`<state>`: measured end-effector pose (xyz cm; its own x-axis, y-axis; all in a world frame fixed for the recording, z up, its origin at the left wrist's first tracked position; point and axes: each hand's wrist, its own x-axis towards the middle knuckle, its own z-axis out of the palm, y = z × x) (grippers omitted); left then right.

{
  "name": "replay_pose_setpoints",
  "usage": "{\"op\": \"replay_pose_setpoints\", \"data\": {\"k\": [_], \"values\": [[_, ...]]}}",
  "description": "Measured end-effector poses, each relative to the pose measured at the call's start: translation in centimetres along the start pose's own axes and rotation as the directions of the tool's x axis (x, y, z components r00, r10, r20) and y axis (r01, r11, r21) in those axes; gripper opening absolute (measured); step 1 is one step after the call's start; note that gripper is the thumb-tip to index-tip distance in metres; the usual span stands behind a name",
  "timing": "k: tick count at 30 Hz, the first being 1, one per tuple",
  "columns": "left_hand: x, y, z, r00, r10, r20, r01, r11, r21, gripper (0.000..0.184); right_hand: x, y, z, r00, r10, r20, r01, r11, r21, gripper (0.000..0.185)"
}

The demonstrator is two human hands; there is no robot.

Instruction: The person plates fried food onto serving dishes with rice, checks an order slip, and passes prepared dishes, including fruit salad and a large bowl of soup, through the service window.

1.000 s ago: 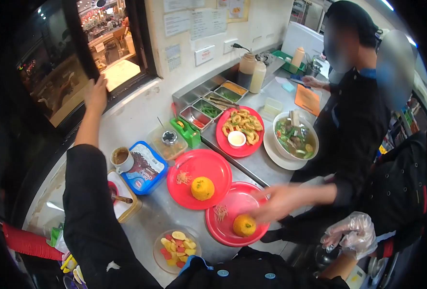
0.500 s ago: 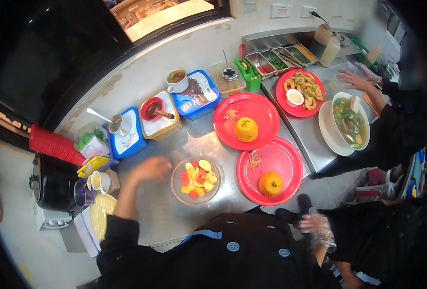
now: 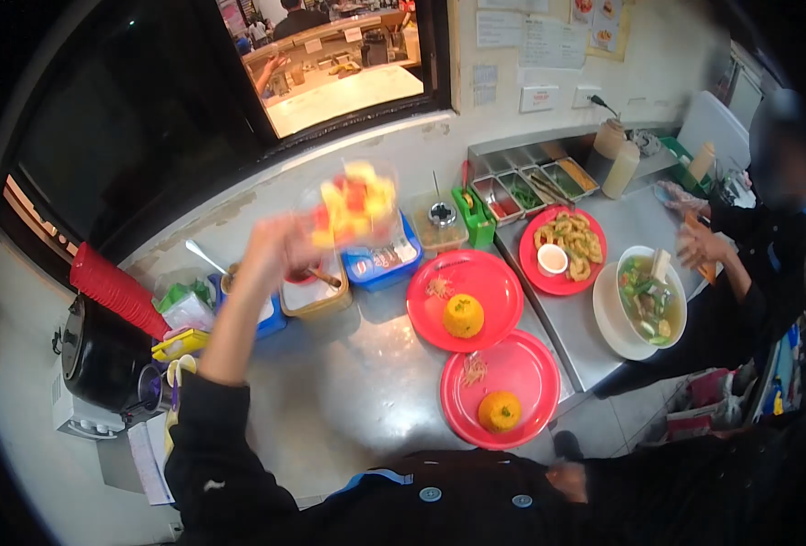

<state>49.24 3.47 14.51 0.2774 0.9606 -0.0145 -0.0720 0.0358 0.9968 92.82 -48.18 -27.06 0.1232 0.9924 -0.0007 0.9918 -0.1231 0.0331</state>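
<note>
Restaurant kitchen – open window [image 3: 344, 100] (plated food [image 3: 463, 316])

no word or number can be read for certain; the sheets [image 3: 553, 41] on the wall carry lines of print too small to make out, as does the poster [image 3: 606, 25] beside them; the white sign [image 3: 539, 98] below has blurred reddish print; the lettering on the blue tub's lid [image 3: 381, 261] is unclear too.
</note>
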Motion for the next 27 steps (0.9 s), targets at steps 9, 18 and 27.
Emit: {"op": "replay_pose_setpoints", "data": {"k": [9,18,27], "values": [[29.1,8.8,-3.9,0.97,0.158,-0.186,-0.182,0.976,-0.119,0.029,-0.8,-3.7,-0.6,0.857,0.368,0.36,-0.425,0.901,0.091,0.022],[40.7,4.8,-9.4,0.908,0.054,-0.415,-0.122,0.983,-0.139,0.035,0.3,-4.0,-0.7,0.789,0.479,0.384,-0.513,0.858,-0.015,0.024],[12.5,4.3,2.2,0.907,-0.129,0.401,0.031,0.97,0.242,0.041,-0.3,-2.8,1.4,0.868,0.352,0.35,-0.387,0.921,0.034,0.027]]}}
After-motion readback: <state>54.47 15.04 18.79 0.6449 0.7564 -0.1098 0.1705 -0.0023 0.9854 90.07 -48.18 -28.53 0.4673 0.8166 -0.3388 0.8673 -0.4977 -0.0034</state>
